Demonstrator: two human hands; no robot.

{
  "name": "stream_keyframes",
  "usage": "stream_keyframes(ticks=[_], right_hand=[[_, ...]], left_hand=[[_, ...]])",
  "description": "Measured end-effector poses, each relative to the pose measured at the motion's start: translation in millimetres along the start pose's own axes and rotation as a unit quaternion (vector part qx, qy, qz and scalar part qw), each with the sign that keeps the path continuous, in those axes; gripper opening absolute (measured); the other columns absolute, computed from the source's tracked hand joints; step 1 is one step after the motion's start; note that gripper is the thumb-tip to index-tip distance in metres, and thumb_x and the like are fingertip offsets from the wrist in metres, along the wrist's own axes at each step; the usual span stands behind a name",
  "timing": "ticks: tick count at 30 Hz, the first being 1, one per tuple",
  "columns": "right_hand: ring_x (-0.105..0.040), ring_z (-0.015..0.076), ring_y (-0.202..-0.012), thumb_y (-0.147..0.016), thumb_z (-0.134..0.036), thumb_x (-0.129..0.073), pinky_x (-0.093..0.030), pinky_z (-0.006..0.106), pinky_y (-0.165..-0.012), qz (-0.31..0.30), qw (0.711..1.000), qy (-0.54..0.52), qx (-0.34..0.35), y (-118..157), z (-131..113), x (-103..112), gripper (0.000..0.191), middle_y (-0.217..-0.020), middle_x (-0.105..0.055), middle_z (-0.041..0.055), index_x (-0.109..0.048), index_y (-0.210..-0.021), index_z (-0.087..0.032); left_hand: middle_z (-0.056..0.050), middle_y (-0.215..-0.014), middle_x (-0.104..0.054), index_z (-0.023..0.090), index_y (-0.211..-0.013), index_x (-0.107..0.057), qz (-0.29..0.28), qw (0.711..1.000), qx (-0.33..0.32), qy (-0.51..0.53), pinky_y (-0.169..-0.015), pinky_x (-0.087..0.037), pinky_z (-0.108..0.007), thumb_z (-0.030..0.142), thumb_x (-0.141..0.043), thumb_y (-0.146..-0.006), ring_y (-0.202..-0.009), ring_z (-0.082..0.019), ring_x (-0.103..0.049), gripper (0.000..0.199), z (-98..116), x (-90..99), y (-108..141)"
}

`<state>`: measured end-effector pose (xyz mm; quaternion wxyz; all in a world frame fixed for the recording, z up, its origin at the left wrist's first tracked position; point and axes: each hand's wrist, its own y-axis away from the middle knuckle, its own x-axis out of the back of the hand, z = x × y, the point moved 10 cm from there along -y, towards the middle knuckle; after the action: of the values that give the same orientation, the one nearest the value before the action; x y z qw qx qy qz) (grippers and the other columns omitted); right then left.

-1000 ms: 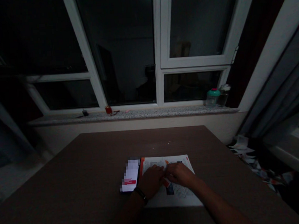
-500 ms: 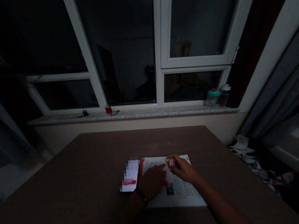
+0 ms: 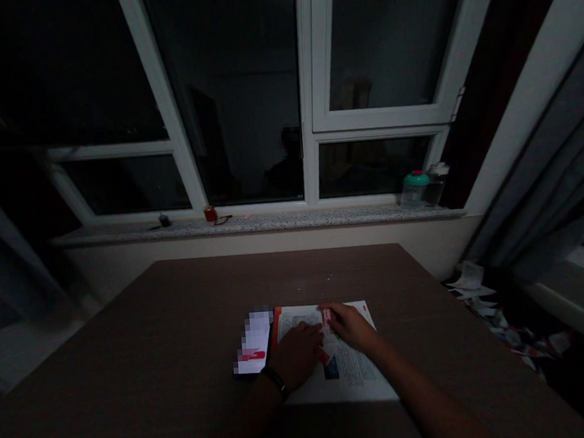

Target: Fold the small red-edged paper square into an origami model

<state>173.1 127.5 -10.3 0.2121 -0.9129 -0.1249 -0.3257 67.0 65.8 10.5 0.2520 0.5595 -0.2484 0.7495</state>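
Note:
A printed sheet or booklet [image 3: 354,388] with an orange-red left edge lies on the brown table [image 3: 187,300]. My left hand [image 3: 297,355] rests on its left part, fingers spread towards the middle, beside a small red and white piece [image 3: 323,355]. My right hand [image 3: 352,327] is closed on a small pink object [image 3: 327,318], held over the page close to my left fingertips. A lit phone [image 3: 255,345] showing a red bar lies left of the page.
Behind the table, the stone windowsill [image 3: 282,225] carries a red object [image 3: 210,214], a small dark item [image 3: 164,220] and a bottle with a teal lid [image 3: 414,189]. Papers [image 3: 477,293] are piled low at the right.
My right hand has moved slightly left with the pink object, closer to my left fingertips. My left hand stays in nearly the same place on the page.

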Motion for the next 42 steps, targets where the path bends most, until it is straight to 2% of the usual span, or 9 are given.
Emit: stream_keyframes(ticks=[3,7,17,19,23,27,32,38,42], right_hand=[[-0.063,0.0170,-0.089,-0.084,-0.013,-0.049,-0.048,0.028,-0.082,-0.012,1.000,0.001,0.011,0,-8,0,0.044,-0.108,-0.069,0.0063,-0.060,-0.126,-0.021],[-0.062,0.0162,-0.082,-0.081,-0.012,-0.049,-0.047,0.026,-0.076,-0.035,0.999,0.002,0.021,4,-16,2,0.046,-0.099,-0.070,0.0051,-0.061,-0.125,-0.021],[-0.053,0.0126,-0.063,-0.073,-0.011,-0.054,-0.040,0.020,-0.059,-0.107,0.994,-0.032,0.010,16,-4,-3,0.050,-0.073,-0.063,-0.0029,-0.065,-0.121,-0.022],[-0.055,0.0133,-0.067,-0.071,-0.011,-0.055,-0.042,0.021,-0.062,-0.098,0.994,-0.039,0.011,16,-4,-2,0.048,-0.079,-0.065,-0.0020,-0.066,-0.117,-0.021],[-0.060,0.0155,-0.080,-0.071,-0.009,-0.054,-0.045,0.023,-0.072,-0.039,0.998,-0.043,0.023,12,-8,5,0.043,-0.098,-0.068,0.0024,-0.064,-0.112,-0.020],[-0.061,0.0152,-0.080,-0.073,-0.010,-0.055,-0.045,0.023,-0.071,-0.008,0.999,-0.030,0.022,8,-5,5,0.036,-0.093,-0.068,0.0015,-0.063,-0.107,-0.020],[-0.062,0.0143,-0.073,-0.075,-0.007,-0.053,-0.045,0.022,-0.069,-0.039,0.997,-0.033,0.058,8,-11,1,0.026,-0.082,-0.068,0.0005,-0.065,-0.094,-0.019],[-0.063,0.0155,-0.082,-0.073,-0.004,-0.049,-0.045,0.023,-0.073,-0.071,0.992,-0.011,0.106,14,-37,6,0.038,-0.094,-0.069,0.0032,-0.069,-0.102,-0.021],[-0.060,0.0131,-0.072,-0.070,-0.003,-0.050,-0.043,0.020,-0.065,-0.112,0.990,-0.014,0.086,18,-33,2,0.044,-0.088,-0.069,0.0006,-0.070,-0.103,-0.022]], left_hand=[[-0.006,-0.124,-0.062,0.019,-0.115,-0.060,-0.001,1.000,0.004,0.004,-0.095,-0.042,-0.036,0.014,-0.050,-0.092,-0.112,-0.024,-0.053,0.026,1,2.5,1],[-0.006,-0.121,-0.062,0.020,-0.114,-0.060,0.009,1.000,0.007,0.013,-0.094,-0.042,-0.036,0.014,-0.051,-0.091,-0.110,-0.024,-0.053,0.026,1,3.4,1],[-0.006,-0.115,-0.063,0.021,-0.111,-0.060,0.002,1.000,0.016,0.026,-0.090,-0.043,-0.034,0.016,-0.054,-0.090,-0.108,-0.024,-0.054,0.022,0,6.1,3],[-0.006,-0.116,-0.063,0.021,-0.112,-0.060,0.006,1.000,0.012,0.027,-0.092,-0.043,-0.035,0.016,-0.054,-0.090,-0.109,-0.024,-0.054,0.023,0,7.1,3],[-0.006,-0.128,-0.059,0.021,-0.117,-0.058,0.008,1.000,0.002,0.023,-0.094,-0.042,-0.035,0.016,-0.054,-0.090,-0.112,-0.023,-0.053,0.028,-2,2.9,2],[-0.004,-0.134,-0.057,0.021,-0.117,-0.059,0.010,1.000,-0.005,0.018,-0.095,-0.042,-0.037,0.015,-0.054,-0.089,-0.114,-0.024,-0.052,0.029,-4,-2.0,1],[-0.004,-0.129,-0.060,0.021,-0.116,-0.060,0.010,1.000,0.004,0.029,-0.095,-0.042,-0.036,0.016,-0.054,-0.089,-0.113,-0.024,-0.052,0.028,-4,0.8,1],[-0.004,-0.118,-0.063,0.023,-0.118,-0.060,0.014,0.999,0.009,0.049,-0.092,-0.043,-0.034,0.015,-0.053,-0.089,-0.110,-0.023,-0.053,0.031,-2,4.7,2],[-0.005,-0.123,-0.062,0.024,-0.133,-0.051,0.009,0.999,0.013,0.050,-0.094,-0.042,-0.035,0.014,-0.054,-0.088,-0.113,-0.024,-0.052,0.046,-4,2.0,2]])
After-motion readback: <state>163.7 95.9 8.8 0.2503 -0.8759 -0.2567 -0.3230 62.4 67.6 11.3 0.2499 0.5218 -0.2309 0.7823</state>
